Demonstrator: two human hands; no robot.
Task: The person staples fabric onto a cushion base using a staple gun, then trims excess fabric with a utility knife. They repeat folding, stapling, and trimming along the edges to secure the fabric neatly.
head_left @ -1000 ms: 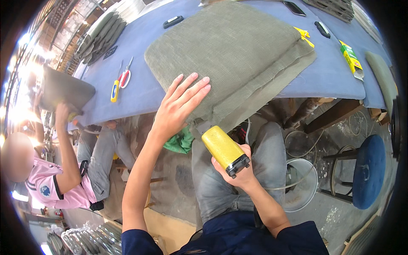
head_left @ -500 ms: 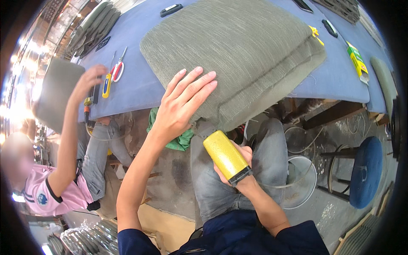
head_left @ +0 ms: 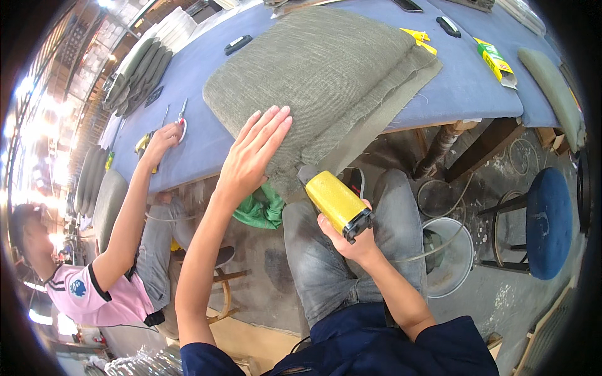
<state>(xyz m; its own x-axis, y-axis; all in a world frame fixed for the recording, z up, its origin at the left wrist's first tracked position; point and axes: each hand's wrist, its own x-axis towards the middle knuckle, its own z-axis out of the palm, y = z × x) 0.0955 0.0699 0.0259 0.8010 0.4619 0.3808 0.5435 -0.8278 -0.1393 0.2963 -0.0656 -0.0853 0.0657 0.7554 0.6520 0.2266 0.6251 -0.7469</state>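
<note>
A padded seat covered in grey-green woven fabric (head_left: 307,69) lies on the blue table, its near corner hanging over the front edge. My left hand (head_left: 248,156) rests flat on that corner, fingers stretched out and side by side. Gripped in my right hand (head_left: 356,245) is a yellow pneumatic staple gun (head_left: 332,197) with a black end cap. Its dark nose points at the fabric's overhanging near edge, just right of my left hand. Whether the nose touches the cloth I cannot tell.
To the left, a co-worker's hand (head_left: 164,139) reaches to red-handled scissors (head_left: 182,122). A green-yellow box (head_left: 496,62) and a dark cutter (head_left: 448,26) lie at the right. Below are a bucket (head_left: 461,257), an air hose (head_left: 433,252) and a blue stool (head_left: 547,222).
My view has shifted slightly. The staple gun's nose has come up to the fabric edge, with my left hand still on the cloth. The co-worker's hand has lowered to the tools on the table.
</note>
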